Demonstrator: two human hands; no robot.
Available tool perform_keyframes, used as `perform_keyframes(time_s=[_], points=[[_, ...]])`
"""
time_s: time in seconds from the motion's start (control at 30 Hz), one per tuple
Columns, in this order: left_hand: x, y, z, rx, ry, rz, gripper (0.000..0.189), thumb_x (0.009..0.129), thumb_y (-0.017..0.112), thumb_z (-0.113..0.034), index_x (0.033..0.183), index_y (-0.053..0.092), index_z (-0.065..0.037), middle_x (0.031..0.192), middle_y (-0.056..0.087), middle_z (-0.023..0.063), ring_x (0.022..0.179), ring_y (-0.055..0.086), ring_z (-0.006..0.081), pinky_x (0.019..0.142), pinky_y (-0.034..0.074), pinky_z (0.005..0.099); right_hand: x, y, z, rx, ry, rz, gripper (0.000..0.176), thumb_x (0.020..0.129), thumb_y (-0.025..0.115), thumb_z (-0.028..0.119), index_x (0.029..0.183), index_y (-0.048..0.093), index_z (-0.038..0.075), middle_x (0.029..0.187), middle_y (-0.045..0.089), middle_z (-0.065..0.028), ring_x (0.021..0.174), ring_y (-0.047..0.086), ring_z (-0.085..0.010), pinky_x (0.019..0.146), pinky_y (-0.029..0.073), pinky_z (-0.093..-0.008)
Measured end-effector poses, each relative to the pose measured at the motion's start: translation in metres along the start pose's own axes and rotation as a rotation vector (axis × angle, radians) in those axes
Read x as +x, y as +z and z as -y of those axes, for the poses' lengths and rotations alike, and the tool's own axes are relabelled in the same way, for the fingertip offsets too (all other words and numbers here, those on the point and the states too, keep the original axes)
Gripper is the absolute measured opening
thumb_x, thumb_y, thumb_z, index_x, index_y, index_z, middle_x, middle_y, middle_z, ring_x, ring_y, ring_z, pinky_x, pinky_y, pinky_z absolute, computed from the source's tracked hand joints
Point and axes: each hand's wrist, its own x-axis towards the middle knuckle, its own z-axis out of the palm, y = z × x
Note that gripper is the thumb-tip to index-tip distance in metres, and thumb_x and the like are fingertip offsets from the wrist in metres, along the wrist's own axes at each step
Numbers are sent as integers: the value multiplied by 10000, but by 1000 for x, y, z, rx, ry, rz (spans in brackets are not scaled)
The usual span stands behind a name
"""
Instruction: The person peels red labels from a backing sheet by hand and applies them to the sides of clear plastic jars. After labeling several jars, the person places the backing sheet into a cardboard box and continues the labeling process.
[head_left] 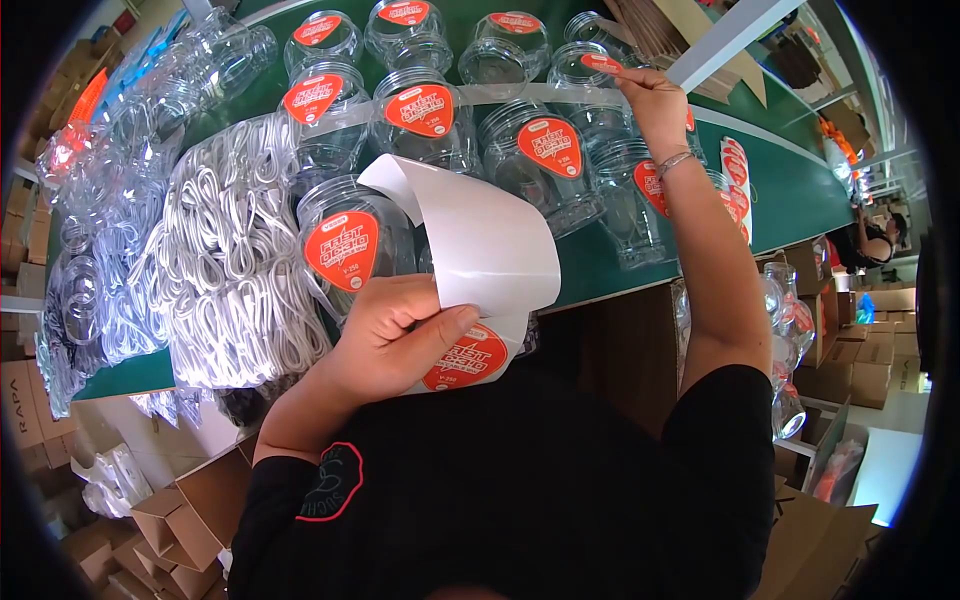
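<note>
My left hand (405,335) is closed on a curled white sticker sheet (490,240), which has a red sticker (468,362) showing at its lower end. Up at the right, my right hand (655,105) pinches the edge of a red sticker (601,63) at a clear jar. Whether that sticker touches the jar cannot be made out. Clear plastic jars with red labels, such as one jar (540,150) in the middle and another (350,240) near my left hand, lie in rows on the green table (800,205).
Bundled white cables (235,250) are heaped left of the jars, beside clear plastic bags (130,250). More red stickers (737,180) lie at the right. A grey metal post (730,45) rises near my right hand. A person (880,240) is at far right; cardboard boxes (855,365) stand below.
</note>
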Motion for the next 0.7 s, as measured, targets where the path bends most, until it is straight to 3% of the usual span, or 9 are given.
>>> perform_keyframes(time_s=[0.27,0.43,0.57,0.63,0.67,0.7], points=[[1,2,2,-20,-7,3,94,875,577,39,930,647,68,722,629,61,571,494,106,543,376,219,5,-2,-12,-17,-55,84,123,797,710,69,915,735,43,754,668,-5,626,521,-70,574,438,-200],[-1,4,2,-26,45,-17,85,877,575,39,918,644,66,709,618,56,562,480,98,530,367,223,3,0,-10,-42,-10,192,157,806,695,196,888,739,68,696,658,-15,571,538,-103,540,447,-241],[-2,4,0,-106,-1,-96,77,872,584,36,915,645,56,697,608,51,554,474,104,523,362,231,-16,-24,35,-236,-157,71,257,837,661,309,876,739,68,654,633,-8,563,532,-105,516,413,-242],[1,4,0,-61,42,-97,79,870,587,36,919,646,52,698,608,50,552,474,106,521,361,233,-36,-34,70,93,40,234,329,873,647,324,865,717,2,746,653,-35,613,521,-109,562,414,-228],[2,4,0,-21,85,-92,81,868,590,36,923,647,49,700,607,49,550,473,108,520,361,235,-52,-41,94,96,39,236,329,873,647,324,865,717,2,746,653,-35,613,521,-109,562,414,-228],[3,5,1,18,128,-87,83,866,593,36,927,648,46,702,606,48,548,472,110,518,360,236,-70,-49,120,279,208,534,325,871,647,318,863,712,0,747,653,-45,618,530,-114,565,415,-225]])
